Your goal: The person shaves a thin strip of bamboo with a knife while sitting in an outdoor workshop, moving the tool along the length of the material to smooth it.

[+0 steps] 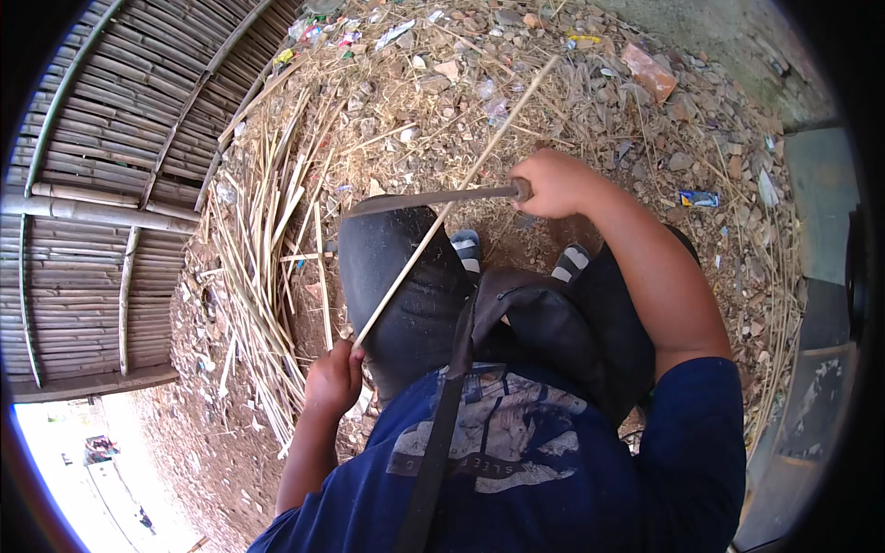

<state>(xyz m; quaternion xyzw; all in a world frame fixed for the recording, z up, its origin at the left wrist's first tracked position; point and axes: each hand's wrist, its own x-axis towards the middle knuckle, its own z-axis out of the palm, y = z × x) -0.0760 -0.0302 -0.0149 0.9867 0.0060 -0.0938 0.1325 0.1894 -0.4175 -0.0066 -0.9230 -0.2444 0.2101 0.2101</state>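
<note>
My left hand [334, 380] is closed around the lower end of a long, thin bamboo strip [489, 152], which slants up and away to the right past my left knee. In my right hand [557, 184] is the handle of a long-bladed knife [433, 197], its dark blade pointing left across my left knee. The blade crosses the strip a little above the knee; whether the two touch I cannot tell. My right fingers wrap the handle and partly hide it.
A heap of split bamboo strips [267, 249] lies on the ground to my left. Beyond it stands a bamboo-slat wall [101, 295]. Stones, shavings and litter cover the ground, with a brick [649, 74] at the far right. Grey panels [816, 212] stand along the right side.
</note>
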